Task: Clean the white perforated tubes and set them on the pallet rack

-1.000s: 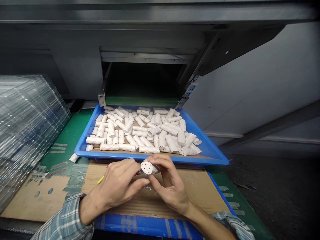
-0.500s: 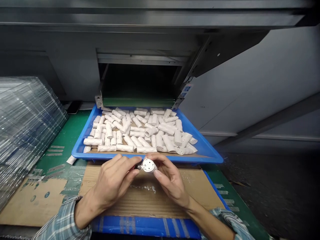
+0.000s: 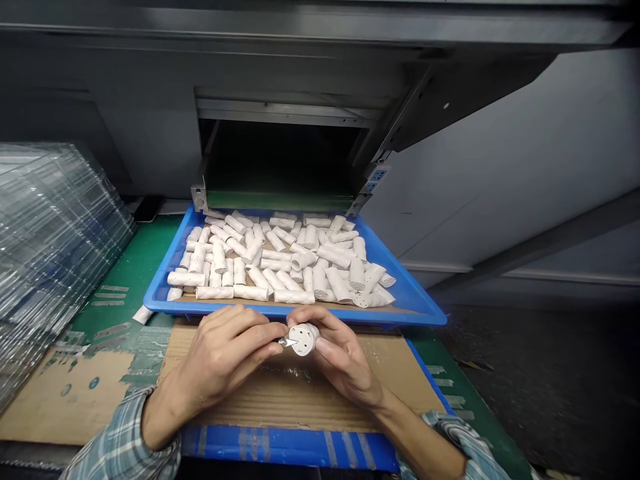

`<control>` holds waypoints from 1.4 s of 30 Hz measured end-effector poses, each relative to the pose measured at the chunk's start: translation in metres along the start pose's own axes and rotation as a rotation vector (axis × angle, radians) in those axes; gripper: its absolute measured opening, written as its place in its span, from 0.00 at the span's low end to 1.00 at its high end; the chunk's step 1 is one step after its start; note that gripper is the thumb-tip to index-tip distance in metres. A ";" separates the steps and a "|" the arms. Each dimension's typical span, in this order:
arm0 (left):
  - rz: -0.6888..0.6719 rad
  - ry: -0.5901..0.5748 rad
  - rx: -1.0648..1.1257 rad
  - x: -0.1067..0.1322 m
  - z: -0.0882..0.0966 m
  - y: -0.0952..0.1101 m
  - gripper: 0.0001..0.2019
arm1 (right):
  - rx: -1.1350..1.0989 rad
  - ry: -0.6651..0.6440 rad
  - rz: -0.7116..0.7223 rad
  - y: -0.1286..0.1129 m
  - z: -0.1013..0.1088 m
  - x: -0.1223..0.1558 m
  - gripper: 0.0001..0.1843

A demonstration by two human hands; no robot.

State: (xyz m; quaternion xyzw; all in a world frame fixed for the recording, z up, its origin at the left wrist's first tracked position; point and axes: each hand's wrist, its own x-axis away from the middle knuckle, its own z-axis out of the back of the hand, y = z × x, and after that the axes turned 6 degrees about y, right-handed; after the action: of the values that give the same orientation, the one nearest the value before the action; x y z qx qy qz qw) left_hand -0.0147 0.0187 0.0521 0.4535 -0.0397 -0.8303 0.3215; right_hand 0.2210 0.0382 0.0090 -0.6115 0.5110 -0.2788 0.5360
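A short white paper tube (image 3: 303, 341) is in my right hand (image 3: 347, 357), its round end turned toward me. That end face carries several small dark marks or holes. My left hand (image 3: 226, 352) is closed around a small craft knife (image 3: 287, 342); most of its handle is hidden by the fingers. The knife's pointed blade reaches the left part of the tube's end face, though I cannot tell how deep it goes. Both hands are above a cardboard sheet (image 3: 250, 413), in front of a blue tray (image 3: 290, 311) of similar white tubes.
Behind the tray opens a dark machine slot with a green conveyor belt (image 3: 280, 200). Stacked clear plastic trays (image 3: 60, 253) stand at left. One loose white tube (image 3: 143, 314) lies beside the tray. A phone-like dark object (image 3: 149, 209) and a power socket (image 3: 376, 177) sit farther back.
The tube has shifted slightly right and down, its end face turned a little. My left hand has followed with the knife, whose blade stays against the end face. The view has tilted slightly.
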 end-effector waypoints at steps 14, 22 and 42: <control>-0.017 0.021 -0.026 0.001 -0.001 -0.005 0.11 | -0.028 -0.072 -0.128 -0.001 -0.001 -0.002 0.19; -0.061 -0.021 0.020 0.003 -0.001 -0.005 0.12 | -0.117 -0.068 -0.201 -0.001 -0.003 -0.005 0.22; 0.004 0.077 0.023 0.007 -0.012 -0.006 0.12 | -0.178 -0.148 -0.206 -0.002 0.002 -0.005 0.20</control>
State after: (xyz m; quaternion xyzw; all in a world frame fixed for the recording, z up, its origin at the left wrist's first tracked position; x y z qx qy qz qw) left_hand -0.0108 0.0223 0.0381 0.4887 -0.0380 -0.8110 0.3193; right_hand 0.2220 0.0434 0.0111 -0.7247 0.4273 -0.2399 0.4844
